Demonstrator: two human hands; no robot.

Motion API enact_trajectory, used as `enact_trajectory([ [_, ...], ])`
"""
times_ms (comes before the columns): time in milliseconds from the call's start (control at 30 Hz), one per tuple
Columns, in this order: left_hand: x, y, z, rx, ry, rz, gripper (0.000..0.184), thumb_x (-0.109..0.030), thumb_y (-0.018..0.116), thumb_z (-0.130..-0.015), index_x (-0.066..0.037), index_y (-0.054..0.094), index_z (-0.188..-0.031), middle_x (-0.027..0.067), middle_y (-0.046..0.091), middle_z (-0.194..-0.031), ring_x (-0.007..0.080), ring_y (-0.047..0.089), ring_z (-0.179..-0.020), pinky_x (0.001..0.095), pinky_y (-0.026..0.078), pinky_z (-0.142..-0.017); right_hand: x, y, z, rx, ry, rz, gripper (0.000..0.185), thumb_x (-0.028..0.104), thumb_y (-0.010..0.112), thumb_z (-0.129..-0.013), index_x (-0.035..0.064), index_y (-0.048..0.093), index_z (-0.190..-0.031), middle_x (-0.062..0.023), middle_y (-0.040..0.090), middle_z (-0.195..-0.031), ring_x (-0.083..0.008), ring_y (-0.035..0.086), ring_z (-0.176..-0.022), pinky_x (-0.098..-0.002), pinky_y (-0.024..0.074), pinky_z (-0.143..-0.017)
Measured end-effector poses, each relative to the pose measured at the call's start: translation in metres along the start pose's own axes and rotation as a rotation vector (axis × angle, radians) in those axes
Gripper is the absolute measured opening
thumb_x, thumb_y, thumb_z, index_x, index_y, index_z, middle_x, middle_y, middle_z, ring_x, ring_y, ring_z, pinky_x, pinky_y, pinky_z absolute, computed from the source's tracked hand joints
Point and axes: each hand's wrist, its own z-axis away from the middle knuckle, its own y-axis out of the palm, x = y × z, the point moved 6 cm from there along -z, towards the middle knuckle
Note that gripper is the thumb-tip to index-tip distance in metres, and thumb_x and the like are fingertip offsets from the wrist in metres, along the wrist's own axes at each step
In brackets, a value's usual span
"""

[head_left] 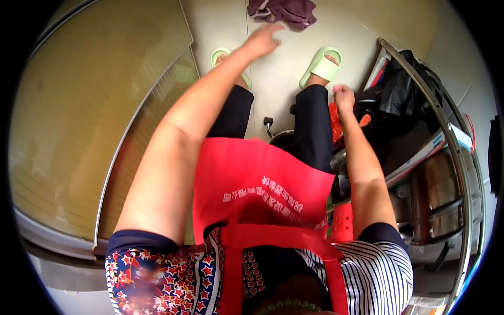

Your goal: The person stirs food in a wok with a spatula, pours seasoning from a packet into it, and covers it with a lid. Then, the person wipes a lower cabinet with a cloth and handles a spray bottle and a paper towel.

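Observation:
My left hand [264,41] reaches forward over the floor, slightly blurred, with the index finger stretched out and nothing in it. Just beyond its fingertips a crumpled purple cloth [289,11] lies on the floor, with a visible gap between them. My right hand [344,98] is closed in a loose fist beside my right knee, close to an orange-red bag [335,123]. No object shows in that fist. A red apron [257,184] with white lettering hangs over my lap.
Light green slippers [321,67] are on my feet on the pale floor [273,79]. At right stands a metal rack [462,184] with pots [433,194] and a black bag [396,94]. A large glossy yellowish panel [94,105] fills the left. A small wheel [269,121] shows between my legs.

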Motion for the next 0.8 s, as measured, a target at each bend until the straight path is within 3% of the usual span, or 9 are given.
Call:
enact_trajectory([
  [67, -0.012, 0.026, 0.007, 0.086, -0.008, 0.07, 0.049, -0.014, 0.062, -0.082, -0.012, 0.049, -0.129, 0.0151, 0.049, -0.132, 0.0314, 0.044, -0.124, 0.0362, 0.036, -0.104, 0.0, 0.008, 0.026, 0.055, 0.185, -0.386, 0.012, 0.009, 0.056, -0.088, 0.0024, 0.066, -0.087, -0.0068, 0.066, -0.075, -0.013, 0.062, -0.071, -0.0271, 0.0496, -0.067],
  [133, -0.026, 0.046, 0.003, 0.144, -0.021, 0.179, 0.05, -0.012, 0.061, -0.082, -0.011, 0.048, -0.13, 0.0147, 0.047, -0.134, 0.0316, 0.043, -0.125, 0.0362, 0.036, -0.105, 0.05, 0.021, 0.032, 0.191, 0.117, -0.666, 0.015, 0.001, 0.051, -0.09, 0.0012, 0.065, -0.095, -0.006, 0.067, -0.086, -0.0115, 0.061, -0.079, -0.0246, 0.0495, -0.07],
  [267, -0.049, 0.033, -0.026, -0.19, 0.068, 0.165, 0.05, -0.007, 0.06, -0.079, -0.009, 0.049, -0.128, 0.0159, 0.043, -0.136, 0.0346, 0.044, -0.122, 0.0383, 0.038, -0.102, 0.207, 0.001, -0.012, 0.128, -0.432, -0.651, 0.024, 0.0, 0.053, -0.086, 0.0039, 0.063, -0.108, -0.009, 0.065, -0.103, -0.0174, 0.062, -0.09, -0.0274, 0.049, -0.081],
  [333, -0.042, 0.02, -0.043, -0.277, 0.117, -0.038, 0.054, -0.005, 0.061, -0.077, -0.009, 0.047, -0.13, 0.0142, 0.045, -0.134, 0.0343, 0.044, -0.121, 0.0399, 0.039, -0.101, 0.25, 0.002, -0.032, 0.062, -0.582, -0.323, 0.031, 0.003, 0.058, -0.081, 0.0099, 0.063, -0.111, -0.0114, 0.065, -0.107, -0.0263, 0.062, -0.091, -0.0324, 0.0485, -0.086],
  [367, -0.032, 0.02, -0.051, -0.264, 0.173, -0.22, 0.055, -0.004, 0.061, -0.075, -0.011, 0.049, -0.128, 0.013, 0.043, -0.135, 0.0376, 0.041, -0.122, 0.0427, 0.04, -0.099, 0.25, 0.021, -0.053, 0.018, -0.711, -0.249, 0.04, 0.006, 0.063, -0.076, 0.0167, 0.062, -0.115, -0.0115, 0.058, -0.121, -0.0326, 0.057, -0.102, -0.0377, 0.0471, -0.091],
  [467, -0.009, -0.006, -0.064, -0.25, 0.087, -0.63, 0.053, -0.003, 0.059, -0.074, -0.014, 0.052, -0.125, 0.0122, 0.04, -0.137, 0.0411, 0.037, -0.125, 0.0439, 0.042, -0.097, 0.283, 0.029, -0.066, -0.155, -0.797, 0.107, 0.044, 0.008, 0.066, -0.074, 0.0192, 0.061, -0.117, -0.0077, 0.046, -0.136, -0.0343, 0.048, -0.114, -0.0409, 0.046, -0.093],
  [500, 0.013, -0.003, -0.065, -0.217, 0.038, -0.638, 0.046, -0.002, 0.058, -0.074, -0.015, 0.057, -0.118, 0.0119, 0.039, -0.137, 0.0419, 0.038, -0.121, 0.0458, 0.043, -0.094, 0.282, 0.043, -0.073, -0.041, -0.781, 0.157, 0.048, 0.009, 0.069, -0.072, 0.0212, 0.06, -0.118, -0.0061, 0.036, -0.143, -0.0362, 0.04, -0.121, -0.0425, 0.0453, -0.094],
  [700, 0.068, 0.001, -0.067, 0.029, -0.037, -0.363, 0.031, 0.001, 0.057, -0.069, -0.007, 0.061, -0.099, 0.013, 0.05, -0.116, 0.0359, 0.05, -0.101, 0.042, 0.045, -0.089, 0.293, 0.07, -0.095, 0.25, -0.867, 0.125, 0.035, 0.005, 0.064, -0.072, 0.0149, 0.066, -0.106, -0.0109, 0.055, -0.123, -0.0275, 0.056, -0.106, -0.0362, 0.0472, -0.09],
  [800, 0.045, -0.054, -0.085, -0.256, 0.137, -0.274, 0.029, 0.003, 0.058, -0.067, -0.005, 0.06, -0.095, 0.011, 0.052, -0.109, 0.0332, 0.053, -0.096, 0.0397, 0.046, -0.085, 0.324, 0.034, -0.124, 0.292, -0.748, -0.215, 0.026, 0.003, 0.06, -0.074, 0.01, 0.067, -0.099, -0.0091, 0.062, -0.111, -0.0235, 0.06, -0.098, -0.031, 0.0477, -0.087],
])
